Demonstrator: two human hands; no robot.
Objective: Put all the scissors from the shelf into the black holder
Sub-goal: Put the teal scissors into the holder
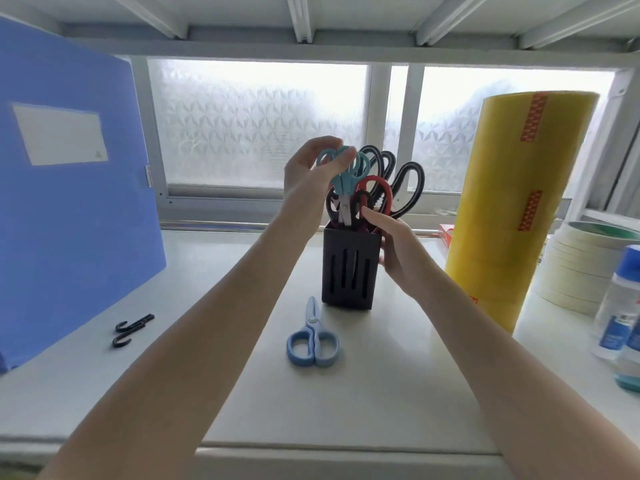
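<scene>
The black holder (348,271) stands upright in the middle of the white shelf (381,393), with several black and red scissors (379,188) sticking out of its top. My left hand (311,171) pinches the handles of teal scissors (346,174), whose blades point down into the holder's mouth. My right hand (394,244) grips the holder's right side, its index finger up by the rim. Light blue scissors (313,337) lie flat on the shelf just in front of the holder, blades pointing away from me.
A big blue folder (69,188) stands at the left, two black hooks (131,329) near its foot. A tall yellow tape roll (512,202), stacked masking tape (581,268) and bottles (620,306) crowd the right. A frosted window is behind.
</scene>
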